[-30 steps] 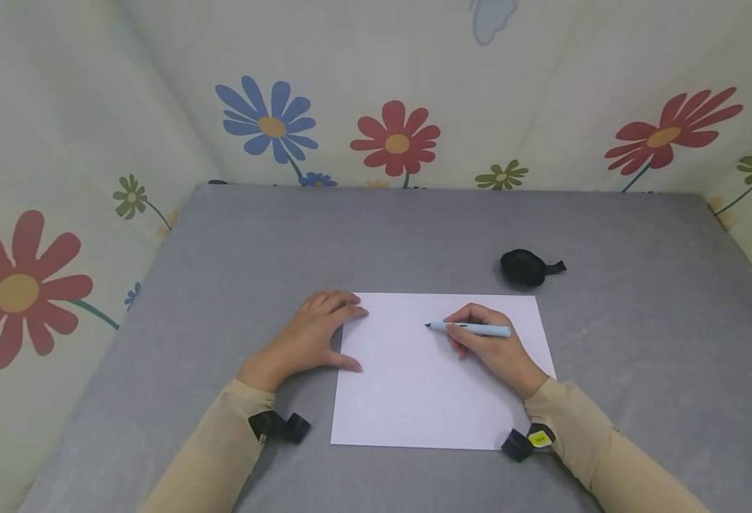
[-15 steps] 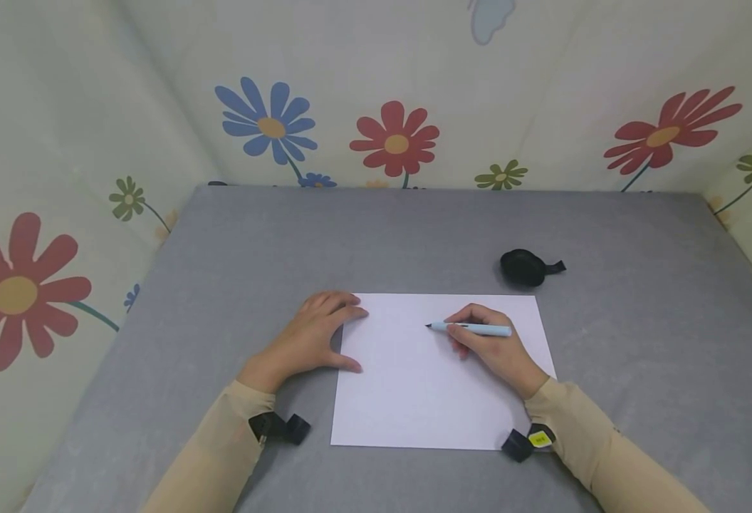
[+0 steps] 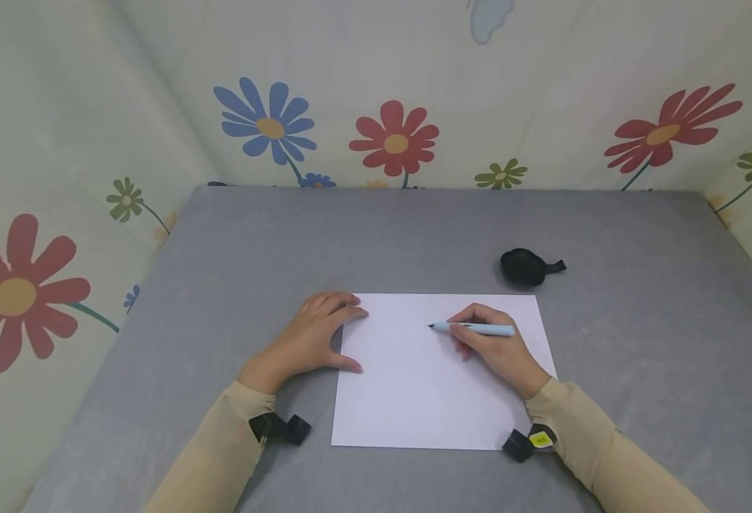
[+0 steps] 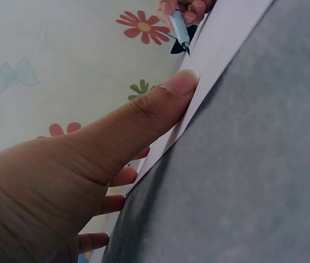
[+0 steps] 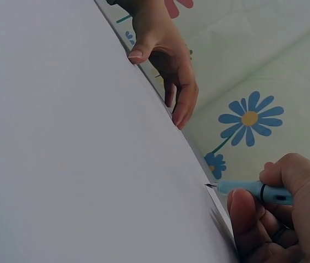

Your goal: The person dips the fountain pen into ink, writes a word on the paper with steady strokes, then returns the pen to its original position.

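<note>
**Slim pale blue pen (image 3: 494, 330) held over a white rectangular sheet of paper (image 3: 414, 399)**

The right hand (image 3: 503, 353) pinches the pen between thumb and fingers, its grip closed on the barrel, the dark nib (image 3: 431, 326) pointing left across the sheet's upper half; whether it touches the paper is hard to tell. The left hand (image 3: 308, 335) has a loose, spread grip, thumb and fingertips at the sheet's left edge. The sheet lies flat on the grey, fabric-topped bench (image 3: 286, 235), near a rounded black object with a short tab (image 3: 523, 267).

A curtained-off table space: flower-printed hangings (image 3: 376, 78) rise behind and beside a grey-topped table (image 3: 363, 239).
</note>
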`<state>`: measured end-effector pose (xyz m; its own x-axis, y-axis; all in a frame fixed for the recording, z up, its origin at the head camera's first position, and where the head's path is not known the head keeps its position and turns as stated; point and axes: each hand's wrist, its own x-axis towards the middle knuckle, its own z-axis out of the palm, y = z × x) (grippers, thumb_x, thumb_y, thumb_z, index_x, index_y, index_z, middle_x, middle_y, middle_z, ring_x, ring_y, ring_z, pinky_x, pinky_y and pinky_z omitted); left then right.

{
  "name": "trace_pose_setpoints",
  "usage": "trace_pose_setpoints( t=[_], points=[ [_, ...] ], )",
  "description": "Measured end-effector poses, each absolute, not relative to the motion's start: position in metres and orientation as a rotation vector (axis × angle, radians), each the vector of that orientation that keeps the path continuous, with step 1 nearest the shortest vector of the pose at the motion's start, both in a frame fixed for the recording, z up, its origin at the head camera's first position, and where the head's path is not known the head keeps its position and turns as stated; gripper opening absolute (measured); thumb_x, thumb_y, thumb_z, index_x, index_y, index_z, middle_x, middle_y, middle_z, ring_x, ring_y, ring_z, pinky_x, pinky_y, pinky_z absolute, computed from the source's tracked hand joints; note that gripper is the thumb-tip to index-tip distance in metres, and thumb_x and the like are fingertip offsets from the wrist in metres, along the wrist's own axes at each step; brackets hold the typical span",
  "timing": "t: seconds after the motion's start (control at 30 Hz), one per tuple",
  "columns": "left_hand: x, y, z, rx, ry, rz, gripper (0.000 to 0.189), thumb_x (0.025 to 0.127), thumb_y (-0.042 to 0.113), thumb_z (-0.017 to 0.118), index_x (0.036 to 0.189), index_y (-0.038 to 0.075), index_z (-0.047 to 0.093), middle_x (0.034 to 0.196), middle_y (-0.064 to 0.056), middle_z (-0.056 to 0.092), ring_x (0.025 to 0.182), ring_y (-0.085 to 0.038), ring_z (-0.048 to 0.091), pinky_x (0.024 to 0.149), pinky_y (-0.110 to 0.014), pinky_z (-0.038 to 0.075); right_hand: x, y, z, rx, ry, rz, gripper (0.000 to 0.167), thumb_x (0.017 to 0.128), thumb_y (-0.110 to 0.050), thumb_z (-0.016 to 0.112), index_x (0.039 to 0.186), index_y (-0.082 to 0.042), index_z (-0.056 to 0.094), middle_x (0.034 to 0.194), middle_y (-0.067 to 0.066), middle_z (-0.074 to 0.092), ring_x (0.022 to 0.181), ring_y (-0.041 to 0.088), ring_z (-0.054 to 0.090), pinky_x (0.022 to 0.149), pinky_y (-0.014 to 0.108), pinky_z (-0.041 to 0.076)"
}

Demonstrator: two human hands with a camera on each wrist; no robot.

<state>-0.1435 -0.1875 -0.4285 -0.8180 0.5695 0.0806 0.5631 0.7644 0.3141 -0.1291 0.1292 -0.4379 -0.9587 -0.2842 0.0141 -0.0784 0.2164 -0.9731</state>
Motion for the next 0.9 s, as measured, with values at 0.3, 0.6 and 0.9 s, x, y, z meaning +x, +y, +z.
trace_pose_setpoints(
  t=[0.3,0.6,0.9],
  points=[
    [-0.1436,-0.1874,-0.4285,0.929,2.925,0.522,0.086,0.059,0.055,0.085,0.131,0.016,0.057,0.139,-0.006,0.051,0.132,-0.028,0.043,0.114,-0.052,0.029,-0.129,0.1305,-0.437,-0.321,2.308,-1.848,0.016,0.09,-0.009,0.065,0.097,0.005,0.063,0.075,0.012,0.062,0.059,0.01,0.058,0.058,0.024,0.054],
    [-0.1429,-0.1869,-0.4281,0.922,2.929,0.514,0.086,0.059,0.055,0.085,0.131,0.016,0.057,0.138,-0.006,0.051,0.132,-0.028,0.043,0.114,-0.052,0.029,-0.1286,0.1304,-0.4342,-0.268,2.313,-1.839,0.016,0.09,-0.009,0.065,0.097,0.006,0.062,0.076,0.014,0.061,0.059,0.009,0.058,0.056,0.025,0.055],
    [-0.1424,-0.1869,-0.4274,0.919,2.926,0.518,0.086,0.059,0.055,0.085,0.131,0.016,0.057,0.138,-0.006,0.051,0.132,-0.029,0.043,0.113,-0.053,0.03,-0.1286,0.1323,-0.4334,-0.257,2.309,-1.837,0.016,0.09,-0.008,0.064,0.096,0.007,0.062,0.076,0.015,0.062,0.059,0.01,0.057,0.055,0.025,0.054]
  ],
)
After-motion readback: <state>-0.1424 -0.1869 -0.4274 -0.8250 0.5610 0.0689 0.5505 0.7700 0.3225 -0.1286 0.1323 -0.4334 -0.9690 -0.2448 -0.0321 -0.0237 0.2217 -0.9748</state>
